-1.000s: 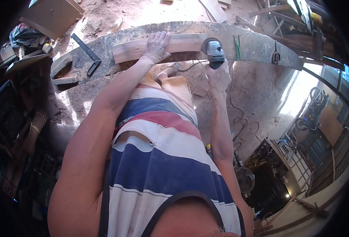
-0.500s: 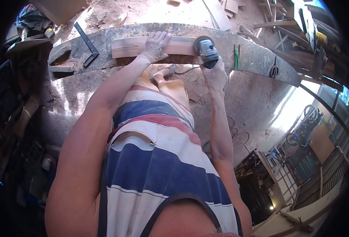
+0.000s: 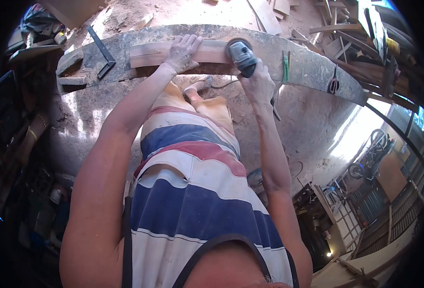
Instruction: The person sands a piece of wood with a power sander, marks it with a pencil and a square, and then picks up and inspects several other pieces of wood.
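A pale curved wooden board (image 3: 149, 54) lies along the worn bench (image 3: 121, 43). My left hand (image 3: 182, 54) rests flat on the board, fingers stretched forward over its top. With its fingers wrapped round the body, my right hand (image 3: 257, 82) holds a grey power sander (image 3: 242, 56). The round disc of the sander is at the board's right end. Part of the sander's grip is hidden by my right hand.
A metal square (image 3: 101, 52) and wood blocks (image 3: 72, 80) lie on the bench's left. To the right are a green tool (image 3: 286, 67) and scissors (image 3: 334, 84). Scrap wood (image 3: 351, 41) is piled at the upper right. An arm with a yellow band (image 3: 34, 129) shows at the far left.
My right hand has shifted slightly left and turned the sander, whose disc has moved up and left. The board and my left hand appear a little further left and up in view.
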`<state>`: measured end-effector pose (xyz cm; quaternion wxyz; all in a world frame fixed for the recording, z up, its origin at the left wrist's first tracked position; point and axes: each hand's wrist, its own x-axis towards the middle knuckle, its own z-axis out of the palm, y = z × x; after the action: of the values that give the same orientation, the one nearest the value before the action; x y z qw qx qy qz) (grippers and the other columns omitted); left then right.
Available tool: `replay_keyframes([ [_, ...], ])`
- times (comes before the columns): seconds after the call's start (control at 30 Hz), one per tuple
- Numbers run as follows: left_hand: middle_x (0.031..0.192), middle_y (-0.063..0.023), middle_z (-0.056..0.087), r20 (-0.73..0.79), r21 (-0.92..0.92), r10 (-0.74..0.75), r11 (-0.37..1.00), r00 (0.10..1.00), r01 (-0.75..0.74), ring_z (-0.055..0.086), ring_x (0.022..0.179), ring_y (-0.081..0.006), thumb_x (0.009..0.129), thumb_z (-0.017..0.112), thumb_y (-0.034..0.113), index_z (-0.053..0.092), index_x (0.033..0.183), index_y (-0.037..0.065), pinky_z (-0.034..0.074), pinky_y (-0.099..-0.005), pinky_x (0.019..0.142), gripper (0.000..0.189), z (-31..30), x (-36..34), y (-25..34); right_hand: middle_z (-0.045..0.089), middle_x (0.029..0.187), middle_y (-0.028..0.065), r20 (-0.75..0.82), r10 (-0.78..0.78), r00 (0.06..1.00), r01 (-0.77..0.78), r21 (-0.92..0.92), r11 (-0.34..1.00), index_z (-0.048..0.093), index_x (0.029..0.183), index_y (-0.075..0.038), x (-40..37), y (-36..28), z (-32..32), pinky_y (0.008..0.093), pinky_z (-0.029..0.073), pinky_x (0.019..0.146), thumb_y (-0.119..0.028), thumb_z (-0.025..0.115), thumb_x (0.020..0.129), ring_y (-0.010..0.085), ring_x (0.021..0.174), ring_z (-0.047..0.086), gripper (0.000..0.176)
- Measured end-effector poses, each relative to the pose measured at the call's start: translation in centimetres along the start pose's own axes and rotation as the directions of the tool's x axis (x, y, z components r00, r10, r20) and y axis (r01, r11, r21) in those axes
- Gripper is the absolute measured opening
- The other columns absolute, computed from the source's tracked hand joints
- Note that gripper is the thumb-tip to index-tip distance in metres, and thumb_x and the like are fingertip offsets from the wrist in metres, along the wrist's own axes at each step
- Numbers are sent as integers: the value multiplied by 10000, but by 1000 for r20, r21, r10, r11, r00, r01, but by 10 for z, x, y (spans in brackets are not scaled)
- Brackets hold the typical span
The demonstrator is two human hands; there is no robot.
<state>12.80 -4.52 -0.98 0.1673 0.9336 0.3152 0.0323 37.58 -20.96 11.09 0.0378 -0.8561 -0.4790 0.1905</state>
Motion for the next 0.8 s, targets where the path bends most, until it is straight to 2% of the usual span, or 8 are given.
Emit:
replay_keyframes([
  [0.13, 1366, -75, 636, -35, 12, 16, 1000, 999, -16, 630, 1298, -271, 589, 1023, 406, 558, 1519, 117, 493, -438, 1077, 1079, 0, 1, -2, 733, 1114, 233, -47, 28, 999, -23, 92, 996, 573, 1419, -58, -6, 18, 0, 591, 617, 853, -332, 871, 836, 493, 985, 766, 710],
  [0.23, 1364, -73, 635, -2, 12, -4, 1000, 1000, 4, 629, 1288, -274, 589, 1029, 394, 552, 1517, 125, 491, -444, 1074, 1078, -2, 2, 0, 740, 1159, 249, -13, 196, 981, -192, 132, 972, 581, 1439, -60, -29, 23, 0, 607, 610, 884, -342, 868, 830, 511, 1026, 757, 730],
  [0.33, 1365, -71, 635, 20, 21, -7, 1000, 1000, 7, 626, 1286, -275, 597, 1031, 392, 549, 1519, 126, 488, -443, 1077, 1074, -3, 2, 1, 743, 1196, 250, 26, 276, 961, -273, 255, 927, 596, 1435, -72, -66, 29, 16, 612, 604, 915, -348, 863, 831, 510, 1065, 751, 716],
  [0.37, 1365, -70, 635, 30, 27, -11, 1000, 999, 10, 624, 1286, -275, 600, 1031, 392, 548, 1520, 125, 487, -443, 1078, 1072, -1, 3, 0, 749, 1190, 245, -19, 230, 973, -214, 295, 931, 604, 1435, -75, -80, 30, 21, 598, 608, 916, -343, 855, 835, 496, 1082, 751, 704],
  [0.47, 1366, -70, 635, 30, 4, -12, 1000, 999, 12, 618, 1294, -278, 607, 1032, 396, 544, 1523, 125, 484, -450, 1084, 1073, -2, 3, 1, 754, 1187, 234, -8, 267, 964, -254, 280, 926, 607, 1410, -66, -84, 20, 26, 596, 608, 910, -343, 856, 835, 492, 1074, 752, 686],
  [0.63, 1365, -73, 636, 33, 4, -7, 1000, 999, 6, 616, 1296, -285, 627, 1029, 391, 539, 1539, 124, 478, -459, 1095, 1069, -3, 1, 0, 748, 1162, 252, -43, 271, 961, -251, 265, 931, 586, 1388, -62, -26, 10, 17, 601, 607, 907, -384, 865, 846, 508, 1058, 751, 689],
  [0.8, 1362, -78, 637, 73, -3, -10, 1000, 997, 10, 618, 1291, -289, 638, 1024, 391, 538, 1545, 121, 477, -459, 1096, 1063, -12, 6, 4, 754, 1218, 256, 27, 302, 953, -299, 259, 918, 612, 1378, -57, -45, 31, 15, 591, 608, 938, -439, 867, 852, 484, 1109, 759, 698],
])
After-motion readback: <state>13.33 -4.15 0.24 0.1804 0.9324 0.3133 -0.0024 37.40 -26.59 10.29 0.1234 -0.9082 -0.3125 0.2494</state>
